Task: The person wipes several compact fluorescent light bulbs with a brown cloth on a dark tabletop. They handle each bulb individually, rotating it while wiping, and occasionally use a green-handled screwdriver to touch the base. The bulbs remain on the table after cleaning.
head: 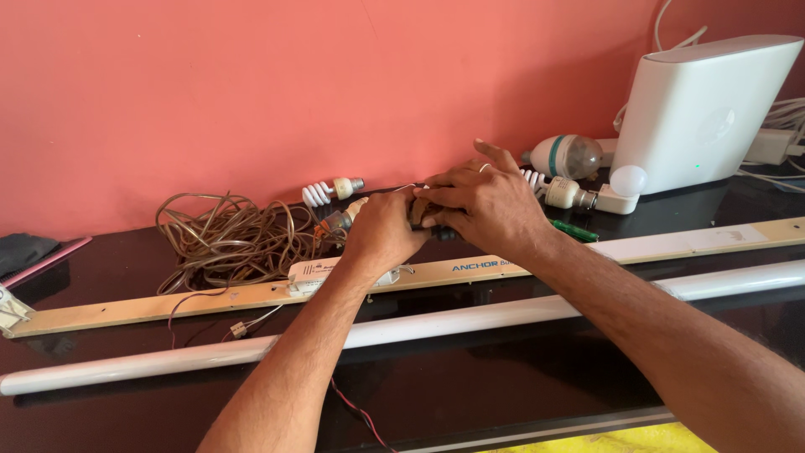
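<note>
Both hands closed on small dark part [434, 225], held over long fixture strip [520, 264], centre of scene. Left hand [381, 228] wraps it, right hand [482, 201] cups from right w/ index finger raised. Looks mid-job: wires loose, white tube [436, 325] lying unmounted nearer. Forearms reach in from near edge, converging.

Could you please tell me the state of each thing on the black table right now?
left hand: closed on a small part.
right hand: covering that part.
fluorescent tube: lying flat, unmounted.
tube fitting: lying flat, no tube fitted.
cable bundle: loosely coiled.
spiral bulb: on its side, unlit.
white box: upright, green light on.
</note>
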